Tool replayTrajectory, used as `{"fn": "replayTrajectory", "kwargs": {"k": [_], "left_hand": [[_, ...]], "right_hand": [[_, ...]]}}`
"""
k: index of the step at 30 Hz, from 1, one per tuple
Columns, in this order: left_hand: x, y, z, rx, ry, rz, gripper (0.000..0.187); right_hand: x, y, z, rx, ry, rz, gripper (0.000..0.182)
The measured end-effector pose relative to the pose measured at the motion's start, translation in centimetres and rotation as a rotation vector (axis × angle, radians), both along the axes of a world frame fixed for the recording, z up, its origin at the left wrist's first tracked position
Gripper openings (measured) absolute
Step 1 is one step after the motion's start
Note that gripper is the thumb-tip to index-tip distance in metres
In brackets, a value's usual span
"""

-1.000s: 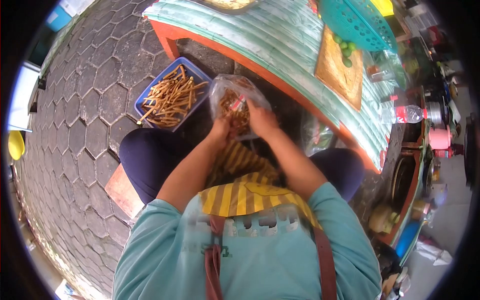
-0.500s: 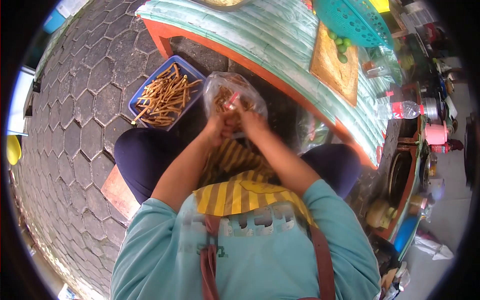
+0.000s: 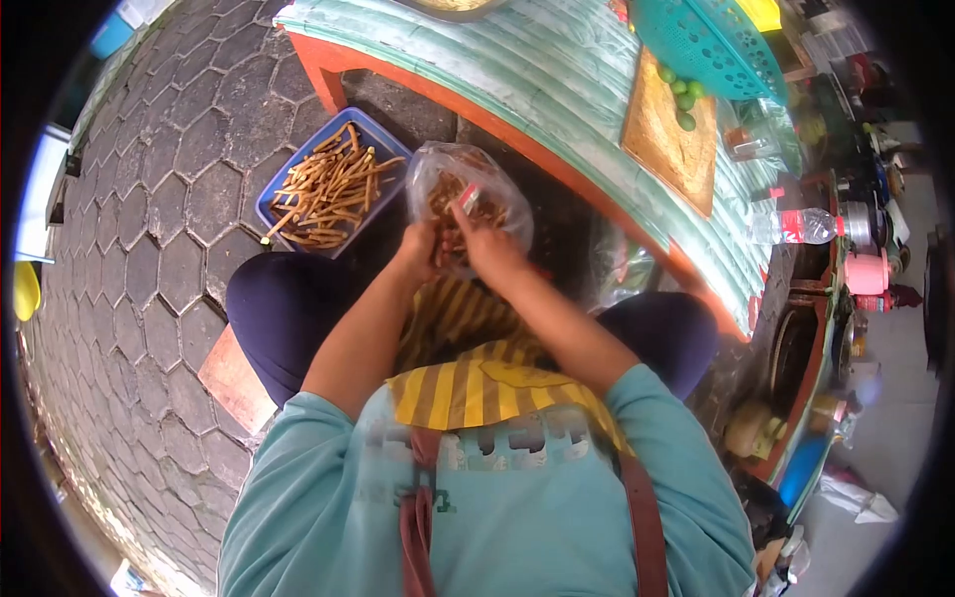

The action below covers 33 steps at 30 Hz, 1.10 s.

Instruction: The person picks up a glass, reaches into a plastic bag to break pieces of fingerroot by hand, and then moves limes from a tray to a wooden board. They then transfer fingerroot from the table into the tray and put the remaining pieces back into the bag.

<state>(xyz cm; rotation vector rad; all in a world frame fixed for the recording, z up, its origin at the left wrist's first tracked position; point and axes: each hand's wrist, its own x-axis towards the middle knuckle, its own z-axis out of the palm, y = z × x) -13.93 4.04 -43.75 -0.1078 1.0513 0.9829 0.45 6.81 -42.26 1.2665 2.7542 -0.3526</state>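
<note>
Between my knees is a clear plastic bag [image 3: 512,204] with brown pieces in it. Both hands are at its near side. My left hand [image 3: 422,249] has its fingers curled, and what they hold is too small to name. My right hand [image 3: 487,247] grips a small tool with a red and white part [image 3: 466,196], perhaps a peeler or knife, and its index finger lies along it. To the left of the bag, a blue tray [image 3: 269,199] holds many thin brown root-like sticks [image 3: 323,191].
A low table with a green striped cover [image 3: 517,75] and orange edge stands ahead. On it are a wooden board [image 3: 671,149], green limes [image 3: 683,101], a teal basket [image 3: 701,45] and a plastic bottle [image 3: 804,226]. Hexagonal paving [image 3: 144,279] lies at left.
My right hand has shifted slightly left and lower, with its index finger now straighter along the tool. My left hand has moved a little, and more of the bag's contents shows.
</note>
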Motion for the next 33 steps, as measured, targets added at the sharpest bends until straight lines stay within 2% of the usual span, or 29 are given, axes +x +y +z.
{"fn": "replayTrajectory", "kwargs": {"k": [11, 13, 14, 16, 18, 20, 24, 27, 29, 33], "left_hand": [[1.3, -1.4, 1.0, -0.006, 0.002, -0.114, 0.022], [1.8, -2.2, 2.6, 0.062, -0.121, -0.272, 0.022], [1.8, -2.0, 2.5, 0.06, -0.115, -0.275, 0.022], [1.6, -1.9, 2.1, -0.025, -0.129, -0.15, 0.021], [0.7, -1.3, 2.4, 0.02, -0.16, -0.148, 0.02], [0.7, -1.0, 3.0, 0.044, -0.073, -0.14, 0.019], [1.0, -0.8, 3.9, 0.006, 0.03, -0.037, 0.018], [0.1, -0.7, 1.7, 0.063, -0.1, -0.083, 0.015], [-0.1, -0.7, 1.5, 0.056, -0.198, -0.026, 0.014], [0.6, -0.8, 3.3, 0.062, -0.097, -0.093, 0.013]], "right_hand": [[0.3, 0.6, -1.4, -0.053, -0.1, -0.112, 0.068], [1.2, 2.2, -1.5, -0.157, -0.169, -0.24, 0.062], [1.7, 2.7, -1.3, -0.159, -0.162, -0.242, 0.062], [2.6, 3.3, -0.2, -0.147, -0.155, -0.264, 0.051], [2.1, 3.2, 0.6, -0.128, -0.1, -0.257, 0.053], [1.3, 2.9, 1.6, -0.122, 0.0, -0.291, 0.056], [0.1, 1.4, 3.4, -0.176, 0.03, -0.218, 0.058], [-0.1, 0.4, 2.7, -0.223, 0.108, -0.135, 0.068], [0.1, 0.4, 2.6, -0.244, 0.097, -0.133, 0.07], [0.4, 1.0, 2.7, -0.335, 0.145, -0.12, 0.072]]}}
